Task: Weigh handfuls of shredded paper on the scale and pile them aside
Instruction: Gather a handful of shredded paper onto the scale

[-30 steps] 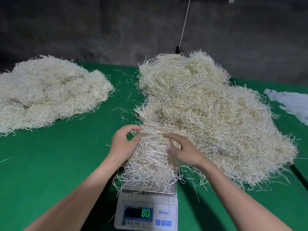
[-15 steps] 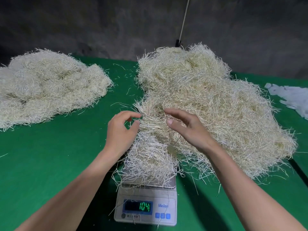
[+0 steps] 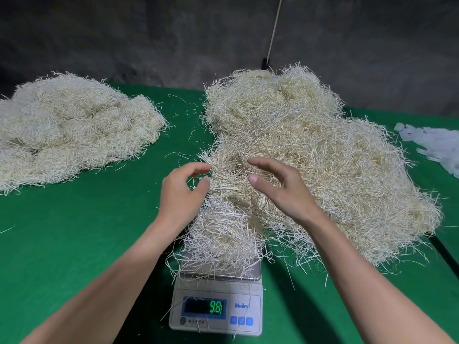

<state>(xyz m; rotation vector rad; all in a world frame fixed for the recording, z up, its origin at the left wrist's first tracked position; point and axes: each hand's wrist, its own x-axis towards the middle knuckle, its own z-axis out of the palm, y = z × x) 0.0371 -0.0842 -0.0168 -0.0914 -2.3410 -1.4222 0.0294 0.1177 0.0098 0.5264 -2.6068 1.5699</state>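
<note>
Head view: a handful of shredded paper [image 3: 221,234] sits on the platform of a small white scale [image 3: 248,291] at the near centre of the green table [image 3: 74,232]. Loose strands hang over the platform's edges and across the display, where green digits are lit. The handful's far side runs into a large heap [image 3: 310,145] of the same pale shreds, which spreads to the right and far side.

The left hand [image 3: 182,192] hovers at the left edge of the paper above the scale, fingers loosely curved, thumb and forefinger apart, grasping nothing. The right hand [image 3: 285,192] hangs over the shreds just to its right, fingers spread and relaxed, also holding nothing.

A second pile [image 3: 69,125] lies well apart on the far left. White paper strips [image 3: 434,142] lie at the far right edge. A thin pole [image 3: 274,31] rises behind the heap against a dark wall [image 3: 149,33].
</note>
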